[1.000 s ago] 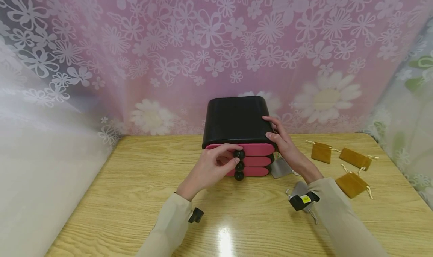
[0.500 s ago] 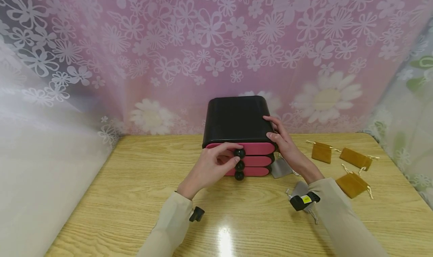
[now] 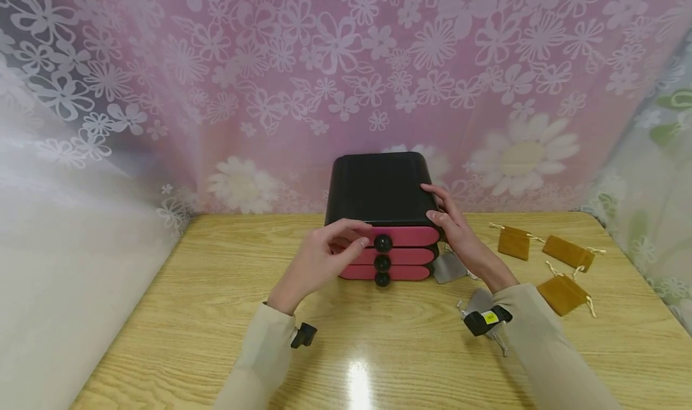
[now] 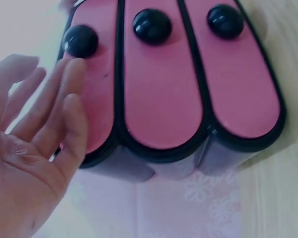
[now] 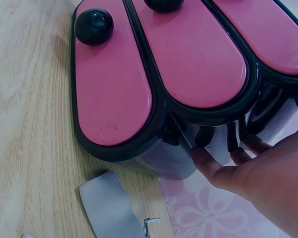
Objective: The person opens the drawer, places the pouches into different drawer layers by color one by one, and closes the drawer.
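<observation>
A black storage box [image 3: 381, 188] with three pink drawer fronts and round black knobs stands at the back of the table. All its drawers look pushed in. My left hand [image 3: 319, 260] is just left of the top knob [image 3: 383, 243], fingers loosely bent and holding nothing. In the left wrist view its fingertips lie close to the top drawer front [image 4: 99, 94]; whether they touch is hard to tell. My right hand [image 3: 459, 233] rests against the box's right side, and the right wrist view shows its fingers [image 5: 206, 161] spread along that dark side.
A grey drawstring pouch [image 3: 449, 268] lies by the box's right side, another grey pouch [image 3: 480, 302] beneath my right wrist. Three brown drawstring pouches [image 3: 513, 243] lie at the right on the wooden table [image 3: 216, 326]. A flowered curtain [image 3: 303, 98] hangs behind.
My left hand has let go of the top drawer's knob and moved a little to the left. My right hand has stayed at the box's side.
</observation>
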`<state>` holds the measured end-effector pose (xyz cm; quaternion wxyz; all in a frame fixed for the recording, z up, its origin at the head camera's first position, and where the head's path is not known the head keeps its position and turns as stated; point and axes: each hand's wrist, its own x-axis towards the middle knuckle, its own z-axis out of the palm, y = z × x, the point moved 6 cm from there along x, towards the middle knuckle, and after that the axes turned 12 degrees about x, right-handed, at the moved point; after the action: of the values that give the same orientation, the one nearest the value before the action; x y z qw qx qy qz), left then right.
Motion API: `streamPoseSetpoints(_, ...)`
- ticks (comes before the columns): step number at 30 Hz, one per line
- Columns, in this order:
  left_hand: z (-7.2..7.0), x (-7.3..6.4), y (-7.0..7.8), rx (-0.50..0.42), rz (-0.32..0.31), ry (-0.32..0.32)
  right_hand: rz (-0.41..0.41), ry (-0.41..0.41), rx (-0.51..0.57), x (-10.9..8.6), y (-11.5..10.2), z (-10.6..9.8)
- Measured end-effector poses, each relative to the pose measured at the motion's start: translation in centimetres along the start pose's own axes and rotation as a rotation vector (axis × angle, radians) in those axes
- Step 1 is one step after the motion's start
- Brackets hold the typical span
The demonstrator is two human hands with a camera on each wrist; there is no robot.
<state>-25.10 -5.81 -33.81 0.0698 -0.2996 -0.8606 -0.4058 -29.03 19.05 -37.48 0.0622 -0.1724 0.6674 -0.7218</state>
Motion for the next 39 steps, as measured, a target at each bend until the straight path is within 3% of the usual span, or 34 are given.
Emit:
streamPoseSetpoints(7, -3.2, 0.8, 0.2, 0.02, 0.108, 0.279, 0.01, -0.003, -0.051, -0.3, -0.2, -0.2)
streamPoseSetpoints(13, -4.7, 2.2, -1.0, 0.041, 0.123, 0.374, 0.013, -0.002, -0.059, -0.1, -0.3, -0.3)
streamPoseSetpoints(22, -4.5, 3.6, -3.5, 0.042, 0.019, 0.317, 0.033, -0.001, -0.084, -0.2, -0.3, -0.4)
streamPoseSetpoints(32, -3.6, 4.9, -5.9, 0.039, -0.118, 0.153, 0.038, 0.006, -0.092, -0.4, -0.3, -0.5)
streamPoseSetpoints(39, -2.6, 5.3, -7.2, -0.033, -0.204, 0.07, -0.003, 0.016, -0.093, -0.6, -0.3, -0.3)
